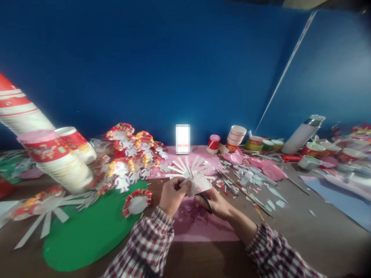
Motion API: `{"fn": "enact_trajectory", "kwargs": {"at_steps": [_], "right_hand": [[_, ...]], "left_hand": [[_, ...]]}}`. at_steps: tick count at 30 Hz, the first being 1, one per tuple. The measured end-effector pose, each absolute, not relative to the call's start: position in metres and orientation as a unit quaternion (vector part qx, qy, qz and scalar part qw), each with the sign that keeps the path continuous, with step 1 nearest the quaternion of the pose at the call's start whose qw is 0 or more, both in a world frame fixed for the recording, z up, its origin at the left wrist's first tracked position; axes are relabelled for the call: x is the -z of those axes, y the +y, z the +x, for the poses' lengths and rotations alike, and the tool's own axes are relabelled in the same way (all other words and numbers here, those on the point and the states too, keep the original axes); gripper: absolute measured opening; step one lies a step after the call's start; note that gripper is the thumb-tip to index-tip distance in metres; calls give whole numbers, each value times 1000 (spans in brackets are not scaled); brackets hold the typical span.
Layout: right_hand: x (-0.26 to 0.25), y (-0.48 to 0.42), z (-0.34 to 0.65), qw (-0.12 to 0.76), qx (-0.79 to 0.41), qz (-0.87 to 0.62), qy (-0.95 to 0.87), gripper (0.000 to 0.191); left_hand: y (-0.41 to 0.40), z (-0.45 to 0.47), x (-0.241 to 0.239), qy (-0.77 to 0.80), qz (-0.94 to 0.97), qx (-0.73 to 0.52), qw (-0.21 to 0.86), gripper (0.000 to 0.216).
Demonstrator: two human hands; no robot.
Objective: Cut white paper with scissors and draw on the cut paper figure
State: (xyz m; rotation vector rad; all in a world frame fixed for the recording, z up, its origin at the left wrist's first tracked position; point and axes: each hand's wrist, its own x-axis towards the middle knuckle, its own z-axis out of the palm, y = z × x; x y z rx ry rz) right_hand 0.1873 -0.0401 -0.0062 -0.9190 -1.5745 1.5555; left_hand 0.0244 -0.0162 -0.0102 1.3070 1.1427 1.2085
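Near the middle of the table, my left hand [173, 196] pinches a small piece of white paper [201, 184]. My right hand [216, 204] is closed round the dark handle of a pair of scissors [206, 202]. The blades are partly hidden by the paper, and a tip shows above it. Under both hands lies a pink sheet [214, 231] with a dark drawing or scraps on it. Just beyond them is a paper cup cut into white strips [177, 166], spread out like a fan.
At left, paper figures with red and yellow curls [121, 172] stand behind a green oval sheet [89, 235]; stacked paper cups [62, 170] lean there. At right are paper scraps [257, 189], brushes, small cups, a white cylinder [303, 135] and a blue sheet [342, 197]. A blue wall [130, 69] rises behind.
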Motion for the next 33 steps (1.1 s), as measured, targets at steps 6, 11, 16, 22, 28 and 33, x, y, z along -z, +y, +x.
{"fn": "enact_trajectory", "kwargs": {"at_steps": [6, 11, 16, 22, 28, 33], "right_hand": [[2, -40, 190, 349, -599, -355, -627, 34], [1, -40, 189, 358, -504, -361, -698, 27], [4, -40, 188, 327, -335, -438, -767, 20], [3, -43, 189, 283, -181, -490, -805, 7], [1, -45, 189, 266, -132, -506, -810, 4], [3, -46, 189, 267, -123, -512, -807, 6]], "left_hand": [[-16, 22, 6, 495, 594, -495, 396, 20], [-17, 22, 1, 491, 599, -496, 393, 19], [-19, 23, 0, 461, 602, -495, 425, 19], [-17, 21, 1, 457, 614, -482, 427, 9], [-13, 18, 10, 447, 613, -484, 435, 11], [-13, 20, 16, 445, 598, -505, 436, 18]]}}
